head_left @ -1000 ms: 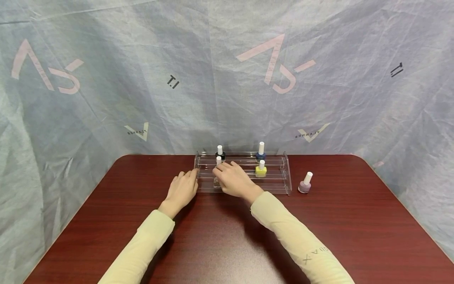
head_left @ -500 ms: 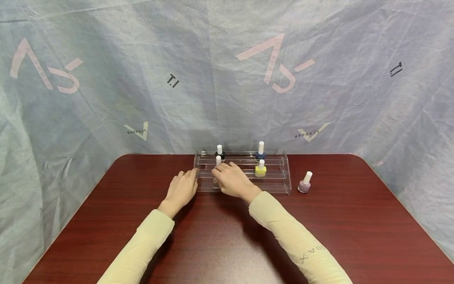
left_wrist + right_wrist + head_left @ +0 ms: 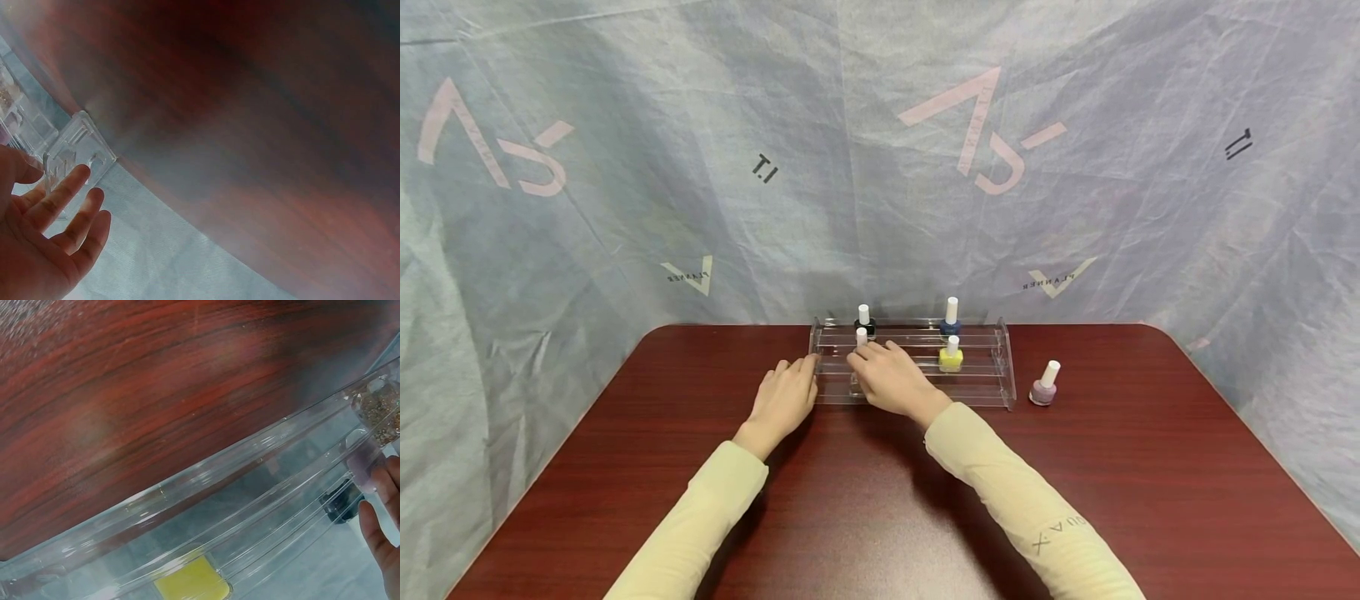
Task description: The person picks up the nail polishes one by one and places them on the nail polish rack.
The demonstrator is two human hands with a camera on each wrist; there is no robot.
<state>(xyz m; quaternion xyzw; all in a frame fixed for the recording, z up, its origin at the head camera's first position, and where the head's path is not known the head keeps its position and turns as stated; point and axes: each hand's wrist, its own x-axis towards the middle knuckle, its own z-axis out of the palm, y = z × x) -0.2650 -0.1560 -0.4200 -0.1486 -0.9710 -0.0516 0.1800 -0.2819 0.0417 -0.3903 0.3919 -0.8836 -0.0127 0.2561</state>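
A clear stepped nail polish rack [image 3: 910, 392] stands at the back of the table. My left hand [image 3: 783, 400] pinches its left end; in the left wrist view the thumb [image 3: 25, 170] and index finger meet at the clear side panel, other fingers spread. My right hand [image 3: 891, 379] reaches over the rack's left part, its fingers pinching the cap of a glitter nail polish bottle [image 3: 378, 411] on the front tier. That cap is mostly hidden. Just behind, a lilac bottle [image 3: 362, 457] stands with its white cap [image 3: 861, 336] showing. A black bottle [image 3: 865, 326] is on the back tier.
Further right on the rack stand a yellow bottle [image 3: 951, 358] and, behind it, a blue bottle [image 3: 951, 327]. A mauve bottle [image 3: 1042, 392] is upright on the red-brown table [image 3: 865, 500], right of the rack. Grey printed cloth [image 3: 850, 167] hangs behind the table.
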